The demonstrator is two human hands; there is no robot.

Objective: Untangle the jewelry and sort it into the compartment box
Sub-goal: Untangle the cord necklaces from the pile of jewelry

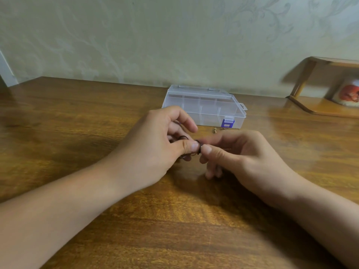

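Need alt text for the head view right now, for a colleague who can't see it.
Two bare hands, left and right, pinch a small dark tangle of jewelry between thumbs and fingers just above a wooden table. Behind them sits a closed clear compartment box with a purple latch, and a small gold piece lies in front of it.

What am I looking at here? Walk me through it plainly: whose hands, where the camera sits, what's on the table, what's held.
No machine here: a person works with bare hands. The single picture comes from a camera worn on the head, looking forward and down. The left hand and right hand meet above the brown wooden table, both pinching a tangle of thin dark loops of jewelry. Behind them stands a clear plastic compartment box with a blue latch, its lid shut. A small gold-coloured piece lies just in front of it.
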